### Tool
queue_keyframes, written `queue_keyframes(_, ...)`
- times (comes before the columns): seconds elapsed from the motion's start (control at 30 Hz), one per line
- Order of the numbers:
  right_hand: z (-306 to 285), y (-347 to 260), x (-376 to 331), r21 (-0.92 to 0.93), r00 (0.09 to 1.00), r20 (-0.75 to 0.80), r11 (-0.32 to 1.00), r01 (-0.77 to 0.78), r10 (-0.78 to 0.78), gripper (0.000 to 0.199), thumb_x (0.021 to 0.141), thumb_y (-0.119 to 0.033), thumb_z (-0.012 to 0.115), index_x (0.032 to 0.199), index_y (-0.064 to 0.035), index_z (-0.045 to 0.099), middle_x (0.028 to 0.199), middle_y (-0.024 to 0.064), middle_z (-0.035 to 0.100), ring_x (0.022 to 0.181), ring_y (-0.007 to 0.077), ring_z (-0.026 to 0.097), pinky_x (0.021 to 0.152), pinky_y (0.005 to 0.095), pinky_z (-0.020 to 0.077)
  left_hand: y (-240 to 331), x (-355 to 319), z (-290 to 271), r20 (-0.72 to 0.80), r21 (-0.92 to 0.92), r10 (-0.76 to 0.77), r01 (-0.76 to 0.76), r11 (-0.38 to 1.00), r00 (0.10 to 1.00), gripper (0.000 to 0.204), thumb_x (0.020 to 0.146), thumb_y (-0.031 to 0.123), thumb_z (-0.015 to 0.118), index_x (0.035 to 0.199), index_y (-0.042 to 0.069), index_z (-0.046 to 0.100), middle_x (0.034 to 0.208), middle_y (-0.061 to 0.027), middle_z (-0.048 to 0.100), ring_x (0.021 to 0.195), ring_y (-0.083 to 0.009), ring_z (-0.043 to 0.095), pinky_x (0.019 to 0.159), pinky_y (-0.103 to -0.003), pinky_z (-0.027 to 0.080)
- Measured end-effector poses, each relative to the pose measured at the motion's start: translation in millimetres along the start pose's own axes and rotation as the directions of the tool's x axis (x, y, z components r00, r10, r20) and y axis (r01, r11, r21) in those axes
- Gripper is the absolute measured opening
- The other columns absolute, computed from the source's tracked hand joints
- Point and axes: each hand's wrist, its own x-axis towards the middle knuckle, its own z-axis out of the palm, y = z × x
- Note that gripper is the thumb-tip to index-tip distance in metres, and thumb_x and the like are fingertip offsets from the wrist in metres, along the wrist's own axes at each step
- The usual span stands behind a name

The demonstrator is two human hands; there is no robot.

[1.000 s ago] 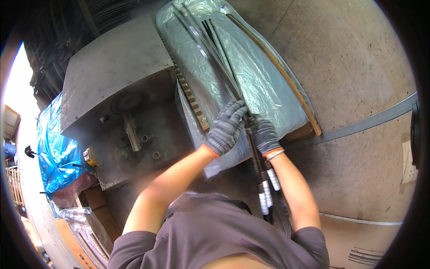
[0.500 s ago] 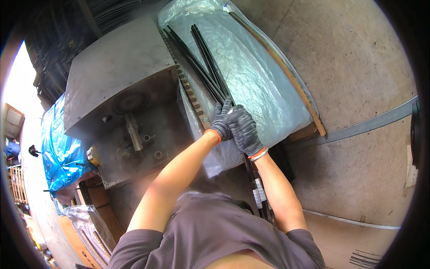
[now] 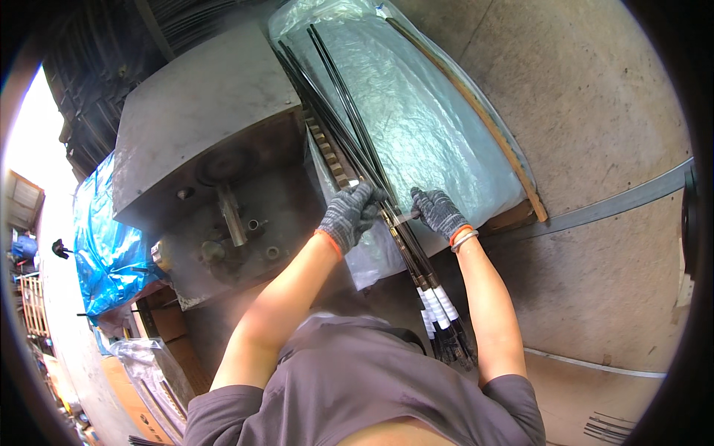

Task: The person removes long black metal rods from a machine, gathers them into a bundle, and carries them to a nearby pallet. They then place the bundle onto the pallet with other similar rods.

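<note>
Several slim glossy rods [image 3: 372, 165], crinkled plastic [image 3: 439, 141]

The rods [image 3: 372, 165] look smooth and glossy, the sheet [image 3: 439, 141] crinkled shiny plastic. Matt knitted cloth covers the left hand [image 3: 346, 217] and right hand [image 3: 440, 212]; the box [image 3: 212, 93] is dull, metallic, the strip [image 3: 469, 102] wood, the floor [image 3: 587, 111] matt.

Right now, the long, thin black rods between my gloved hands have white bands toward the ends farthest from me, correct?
Not farthest: the head view shows the black rods between your gloved left hand and right hand, white bands toward their nearest ends.
</note>
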Motion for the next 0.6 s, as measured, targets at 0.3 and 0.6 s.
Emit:
queue_keyframes(0.3,-14.3,-21.1,-14.0,0.594,0.966,0.254,0.781,-0.192,0.045,0.017,0.087,-0.018,0.059,0.081,-0.0022,0.063,0.056,0.0001,0.05,0.049,0.0078,0.045,0.045,0.0239,0.0369,3.6,-33.0,-30.3,0.061,0.924,0.233,-0.143,0.354,0.971,0.036,0.078,0.018,0.07,0.106,-0.003,0.062,0.097,-0.0155,0.067,0.091,-0.0189,0.063,0.083,-0.029,0.047)
queue_keyframes(0.6,-22.7,-46.2,-36.2,0.349,0.963,0.08,0.912,0.216,-0.259,0.011,0.086,-0.01,0.061,0.091,-0.0009,0.063,0.071,0.0065,0.063,0.061,0.0125,0.058,0.06,0.0276,0.0481,20.5,-34.7,-33.5,0.07,0.597,-0.06,0.007,0.802,0.996,0.023,0.082,0.023,0.067,0.096,0.005,0.068,0.066,0.0024,0.054,0.055,-0.0077,0.047,0.048,-0.023,0.037)
